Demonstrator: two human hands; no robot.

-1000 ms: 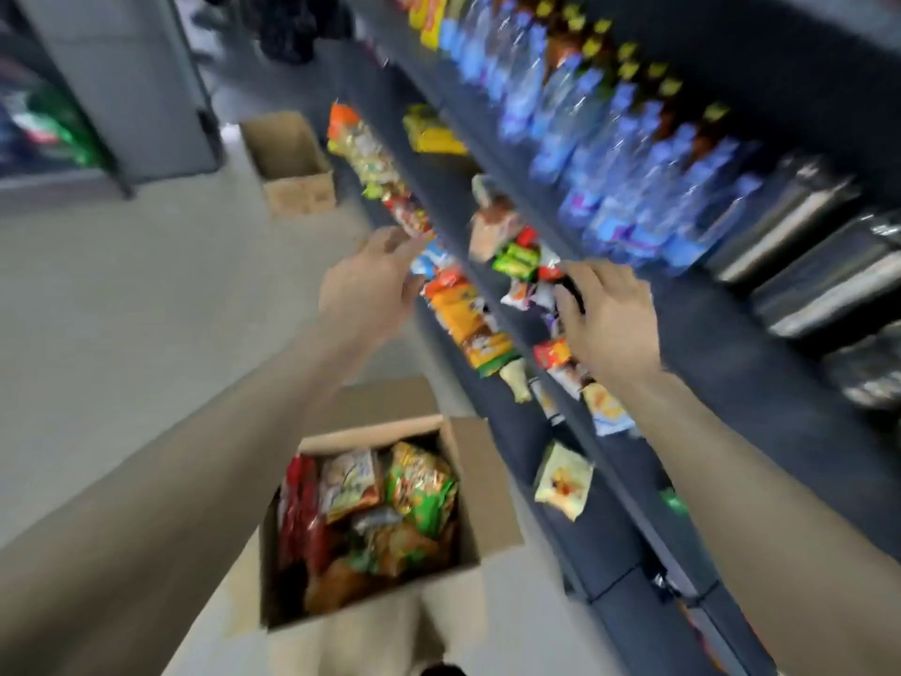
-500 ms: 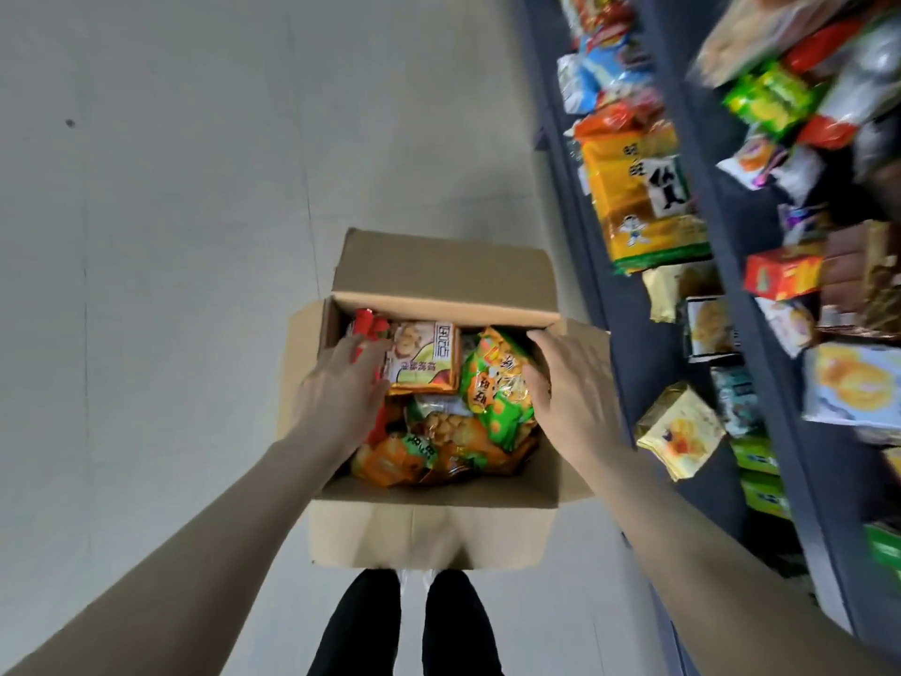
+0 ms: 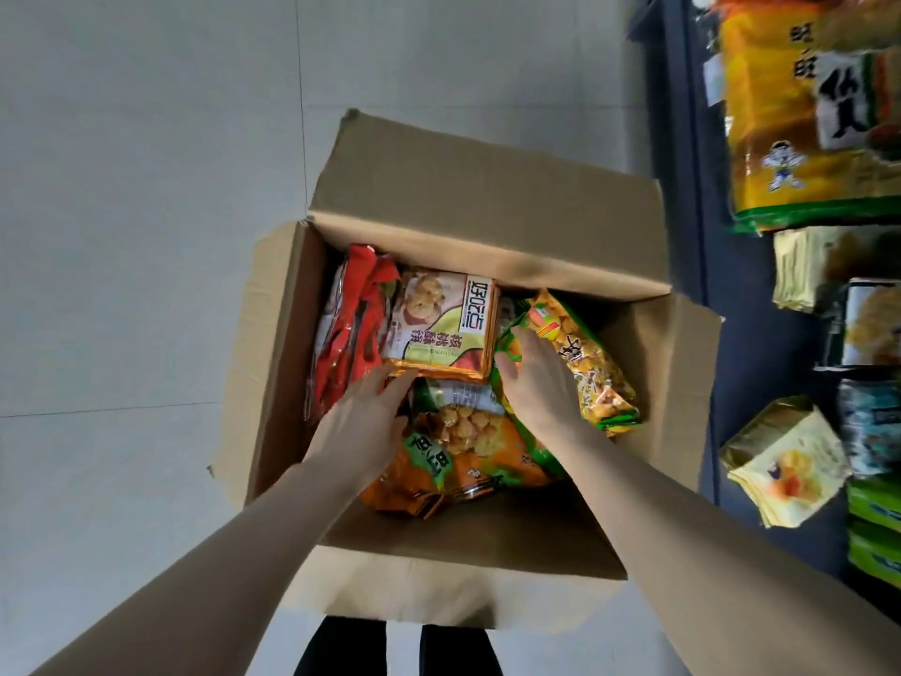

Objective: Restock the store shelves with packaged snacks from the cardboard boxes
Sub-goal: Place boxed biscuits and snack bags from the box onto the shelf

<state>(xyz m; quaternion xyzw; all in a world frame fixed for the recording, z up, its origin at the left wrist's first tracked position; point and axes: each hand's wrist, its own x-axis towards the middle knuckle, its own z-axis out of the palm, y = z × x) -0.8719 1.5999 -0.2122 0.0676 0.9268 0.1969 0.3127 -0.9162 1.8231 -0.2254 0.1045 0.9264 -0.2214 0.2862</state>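
Observation:
An open cardboard box (image 3: pixel 487 202) stands on the floor below me, filled with snack packs. My left hand (image 3: pixel 361 422) reaches in, its fingers touching the near edge of a cookie pack (image 3: pixel 443 324) with a pale green and orange front. My right hand (image 3: pixel 536 378) lies with straight fingers on a green and yellow snack bag (image 3: pixel 595 378). Red packs (image 3: pixel 351 334) stand along the box's left wall. An orange bag (image 3: pixel 468 456) of round snacks lies under both hands.
Dark shelves (image 3: pixel 692 187) run along the right, stocked with a big yellow rice-cracker bag (image 3: pixel 804 114), pale yellow packs (image 3: pixel 790 461) and green packs (image 3: pixel 872 509). Grey tiled floor (image 3: pixel 146 236) spreads to the left. My legs (image 3: pixel 390 646) stand right behind the box.
A second ago both hands were up at the shelf. They came down into the box, the view tilted down and closed in, and the hands now rest on the packs.

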